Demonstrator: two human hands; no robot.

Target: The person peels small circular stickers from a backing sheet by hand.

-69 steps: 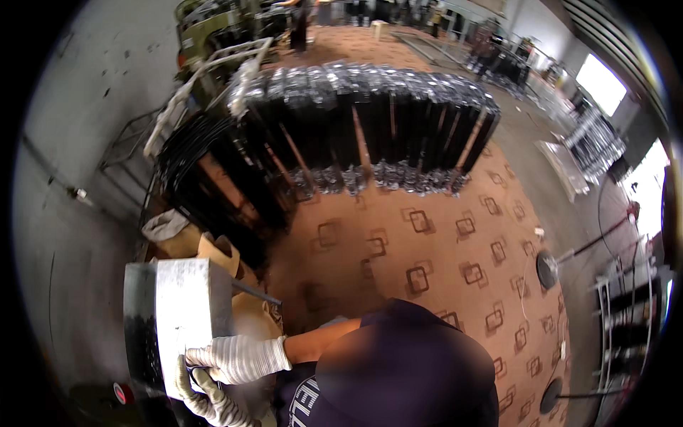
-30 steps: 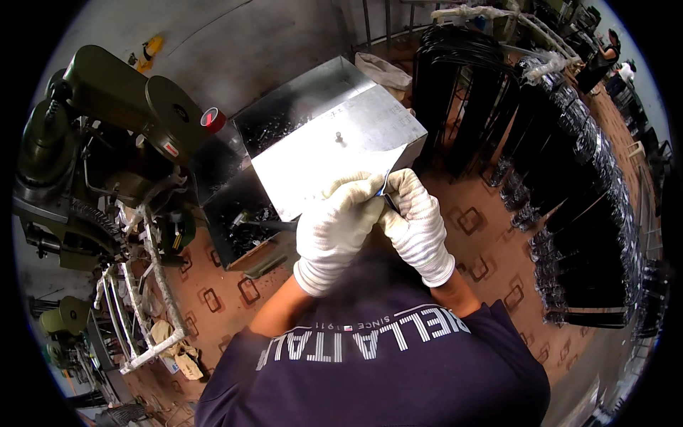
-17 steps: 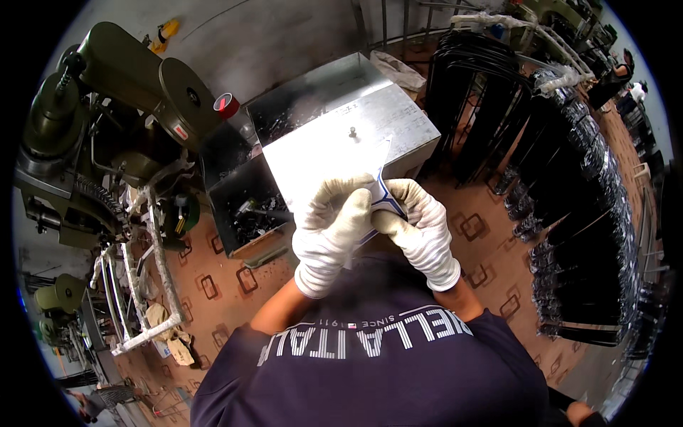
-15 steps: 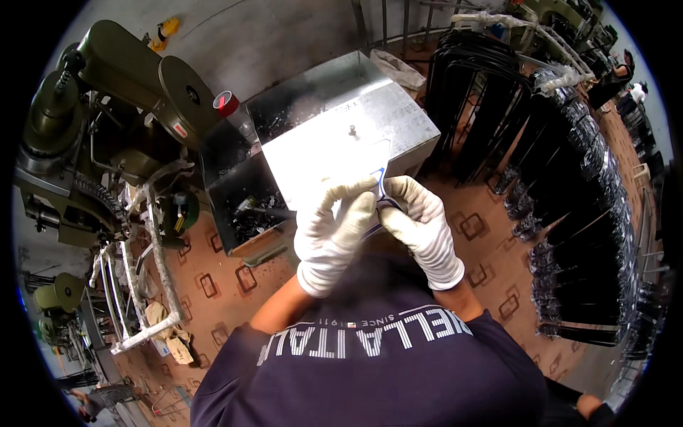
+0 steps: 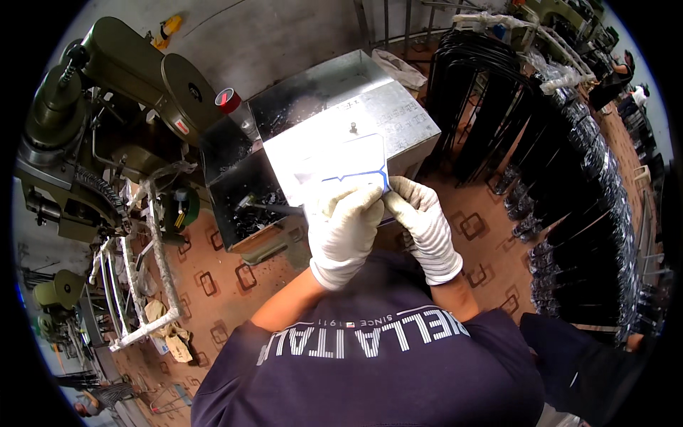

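Observation:
A thin white card or sheet [image 5: 361, 158] with a blue border line is held up in front of me, over a bright metal box top [image 5: 407, 122]. Its white face blends into the glare on the metal, so its left edge is hard to make out. My left hand [image 5: 346, 231], in a white knitted glove, pinches its lower edge. My right hand [image 5: 425, 226], gloved the same way, is closed on its lower right corner. The fingertips of both hands nearly meet there.
Left of the box, a metal tray [image 5: 226, 231] holds dark scraps and a hammer [image 5: 277, 208]. A red-topped container [image 5: 228, 101] stands behind. A green machine [image 5: 117, 57] rises at left. Black bent frames [image 5: 473, 71] line the right. A person in dark clothes [image 5: 580, 366] is close at lower right.
The card has turned so that more of its face and blue line shows. My left hand has shifted slightly right and down. The dark-clothed person has come further into view at lower right.

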